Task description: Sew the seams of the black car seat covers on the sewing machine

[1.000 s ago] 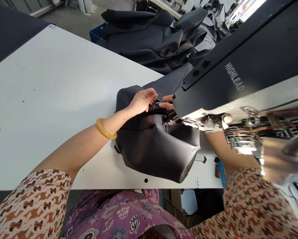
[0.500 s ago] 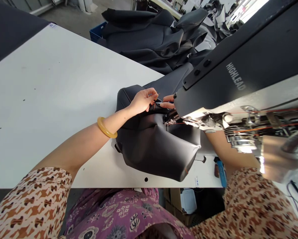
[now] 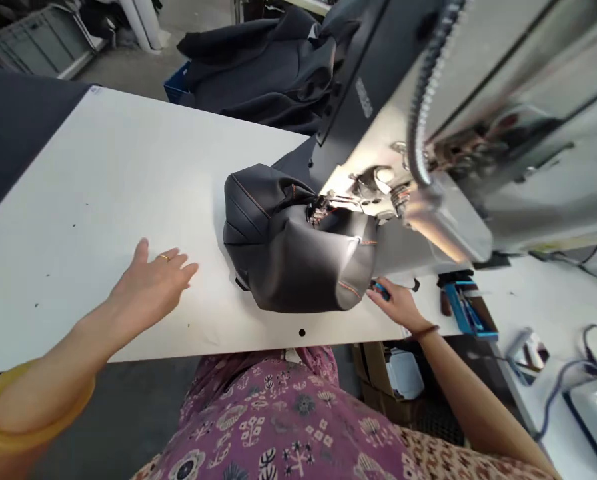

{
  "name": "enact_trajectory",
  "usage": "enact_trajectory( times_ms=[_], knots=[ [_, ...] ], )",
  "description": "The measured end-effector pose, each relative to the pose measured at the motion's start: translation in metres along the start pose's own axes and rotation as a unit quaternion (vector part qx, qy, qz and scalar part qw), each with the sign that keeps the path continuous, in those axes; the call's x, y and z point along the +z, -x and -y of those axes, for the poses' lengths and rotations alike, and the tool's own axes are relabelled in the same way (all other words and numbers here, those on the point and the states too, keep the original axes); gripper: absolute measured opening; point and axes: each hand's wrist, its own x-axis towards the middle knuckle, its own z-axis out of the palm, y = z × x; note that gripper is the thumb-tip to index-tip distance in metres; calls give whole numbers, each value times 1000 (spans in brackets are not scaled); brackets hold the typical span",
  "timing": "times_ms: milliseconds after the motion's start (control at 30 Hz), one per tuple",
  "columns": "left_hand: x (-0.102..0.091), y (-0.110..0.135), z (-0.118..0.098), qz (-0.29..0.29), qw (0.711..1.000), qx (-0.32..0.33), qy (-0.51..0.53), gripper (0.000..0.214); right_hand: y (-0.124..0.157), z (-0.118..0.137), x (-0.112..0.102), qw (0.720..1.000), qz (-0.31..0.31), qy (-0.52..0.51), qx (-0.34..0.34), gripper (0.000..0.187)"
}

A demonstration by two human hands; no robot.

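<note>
My left hand (image 3: 148, 290) is off the work, over the white table to the left, with its fingers stretched and nothing in it. My right hand (image 3: 398, 307) is closed around small blue-handled thread snips (image 3: 380, 289), just beside the lower right edge of the dark leather-like cover (image 3: 303, 267). Their blades are mostly hidden. The cover lies bunched under the sewing machine (image 3: 358, 133), with orange stitching along several seams. At the presser foot (image 3: 318, 210), the machine meets the folded material.
Dark sewn covers (image 3: 258, 73) are heaped behind the white table (image 3: 143, 153). A blue tray (image 3: 471, 310) with tools stands at the right. Below the table edge are a cardboard box (image 3: 376, 373) and a white plastic container (image 3: 404, 373).
Both hands have left the orange-stitched seam. The left swung out to the left and opened; the right came down to the cover's near right side with the snips. The view shifted right.
</note>
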Motion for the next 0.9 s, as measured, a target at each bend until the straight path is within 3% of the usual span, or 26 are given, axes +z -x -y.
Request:
enact_trajectory(
  times_ms=[67,133,233,300,400,467,533,600,767,833,900],
  knots=[
    [-7,-9,-26,-5,998,59,-25,40,32,-20,28,998,-3,45,52,38],
    [-17,-35,-61,-19,992,122,-7,51,49,-34,42,990,-40,104,81,39],
    [-24,-78,-108,-33,985,167,27,65,47,-25,29,980,-125,143,59,39],
    [-23,-98,-124,-5,983,179,35,59,35,6,5,986,-153,64,32,39],
    [-17,-108,-129,40,982,186,4,36,9,74,-33,991,-93,-100,11,39],
    [-14,-106,-126,50,978,202,-26,28,-8,114,-49,993,-73,-85,27,38],
    [-15,-102,-121,65,970,229,-54,22,-20,133,-55,994,-91,-44,38,41],
    [-16,-97,-117,81,958,262,-87,16,-23,129,-53,993,-108,-34,26,43],
    [-21,-96,-110,70,911,356,-195,22,-8,78,-35,992,-60,-100,46,50],
    [-24,-104,-108,74,896,386,-204,21,-3,75,-38,994,-99,-44,34,49],
    [-28,-115,-105,82,886,413,-195,21,-3,91,-48,981,-180,34,-56,44]
  ],
)
